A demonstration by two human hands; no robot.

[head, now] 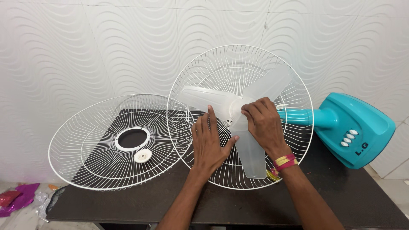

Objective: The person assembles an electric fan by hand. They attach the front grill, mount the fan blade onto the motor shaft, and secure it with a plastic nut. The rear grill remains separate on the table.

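1. The translucent fan blade (249,145) sits inside the rear guard (294,91), a white wire cage standing tilted on the worktop (170,200) and still attached to the fan. Judged from this, the blade is seated on the motor shaft, so the cage holds it upright for you.
2. Your right hand (264,123) rests over the hub (233,111), fingers (254,108) curled and pressed on its centre; whether they pinch a small part beneath cannot be told.
3. Your left hand (208,142) lies flat, fingers spread wide, palm against the lower blade and the guard wires, thumb extended toward the right. It grips nothing; it appears to steady the blade against turning.
4. Both forearms enter from the lower edge and converge on the hub; the right wrist carries a red and yellow thread band (284,162).
5. The turquoise fan body (353,127) lies on its side at the right, its neck pointing into the guard's back.
6. The front guard (115,142) lies at the left on the worktop, overlapping the rear guard's rim, with a small white round cap (142,156) resting on its wires.
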